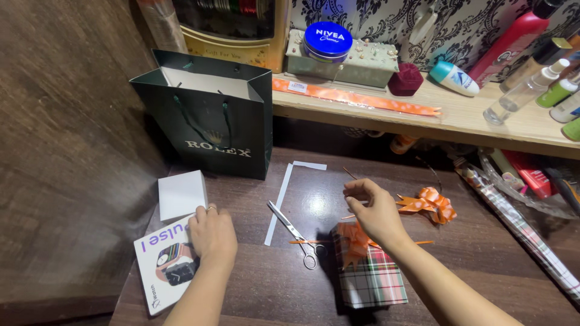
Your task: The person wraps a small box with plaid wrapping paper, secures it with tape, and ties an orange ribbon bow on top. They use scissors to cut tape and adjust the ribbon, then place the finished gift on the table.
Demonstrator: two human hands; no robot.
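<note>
My left hand (pixel 211 234) rests palm down on a flat white watch box (pixel 160 265) at the table's front left. My right hand (pixel 373 208) hovers over a plaid-wrapped gift box (pixel 371 278) and pinches a thin orange ribbon strand (pixel 349 174) between finger and thumb. An orange bow (pixel 355 240) sits on top of that gift box. A second orange ribbon bow (pixel 430 202) lies just right of my right hand. Silver scissors (pixel 293 230) lie shut between my two hands.
A dark green paper gift bag (pixel 205 130) stands at the back left, a small white box (pixel 180 194) before it. White paper strips (pixel 281 199) lie mid-table. A roll of plaid wrapping paper (pixel 519 226) lies at right. A shelf (pixel 471 121) behind carries bottles, a blue tin and an orange ribbon.
</note>
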